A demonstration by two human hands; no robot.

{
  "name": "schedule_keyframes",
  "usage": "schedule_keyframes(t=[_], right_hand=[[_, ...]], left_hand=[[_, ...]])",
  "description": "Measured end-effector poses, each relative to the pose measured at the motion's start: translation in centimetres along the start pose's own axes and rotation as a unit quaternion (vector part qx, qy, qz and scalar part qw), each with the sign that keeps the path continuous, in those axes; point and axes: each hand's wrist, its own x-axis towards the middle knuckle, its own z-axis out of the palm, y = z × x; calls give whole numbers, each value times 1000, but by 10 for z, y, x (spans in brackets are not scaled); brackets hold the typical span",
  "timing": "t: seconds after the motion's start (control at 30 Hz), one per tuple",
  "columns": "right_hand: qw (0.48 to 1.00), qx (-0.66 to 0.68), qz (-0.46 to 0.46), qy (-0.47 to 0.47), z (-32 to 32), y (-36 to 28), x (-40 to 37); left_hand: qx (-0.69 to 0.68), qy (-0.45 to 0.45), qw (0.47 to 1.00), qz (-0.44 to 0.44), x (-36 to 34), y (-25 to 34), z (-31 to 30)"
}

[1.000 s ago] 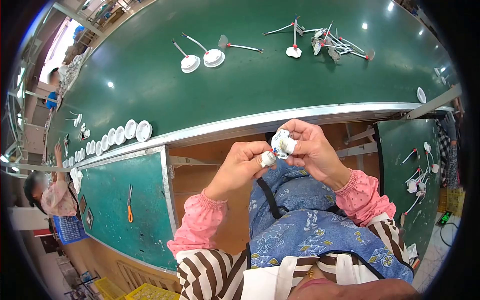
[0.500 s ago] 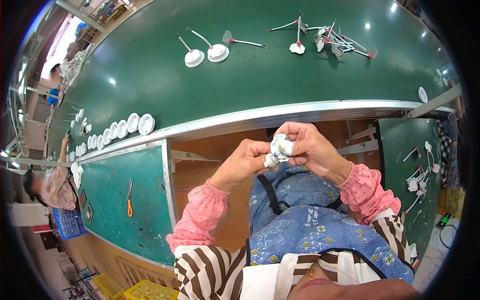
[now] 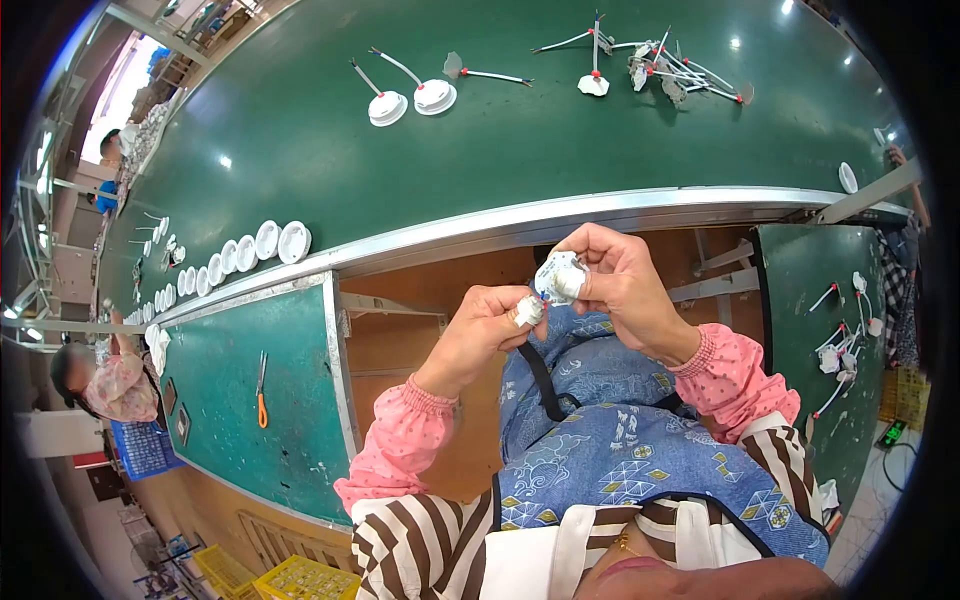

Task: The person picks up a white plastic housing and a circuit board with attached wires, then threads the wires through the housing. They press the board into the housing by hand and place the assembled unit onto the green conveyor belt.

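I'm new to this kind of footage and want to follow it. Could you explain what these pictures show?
There is no machine here, just a person's left hand and right hand. Every picture comes from one camera worn on the head, looking forward and down. The right hand holds a white printed disc; the left hand's fingertips are near its edge, where small red and blue bits show. On the long green table are a row of white round caps, two white round housings with cables, and a cluster of cabled discs. Orange-handled scissors lie lower left.
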Motion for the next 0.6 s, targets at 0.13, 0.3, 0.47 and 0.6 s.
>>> schedule_keyframes(t=[0.13,0.3,0.47,0.6], right_hand=[[994,62,89,-30,-4,-1,-1],[982,107,138,-70,-14,6,3],[992,46,110,-36,-9,0,-1],[996,-80,-38,-5,-4,7,-2]], left_hand=[[14,-1,1000,-11,1,2,3],[82,28,995,47,6,1,6],[89,21,996,19,9,2,5],[54,-7,998,-37,10,-3,2]])
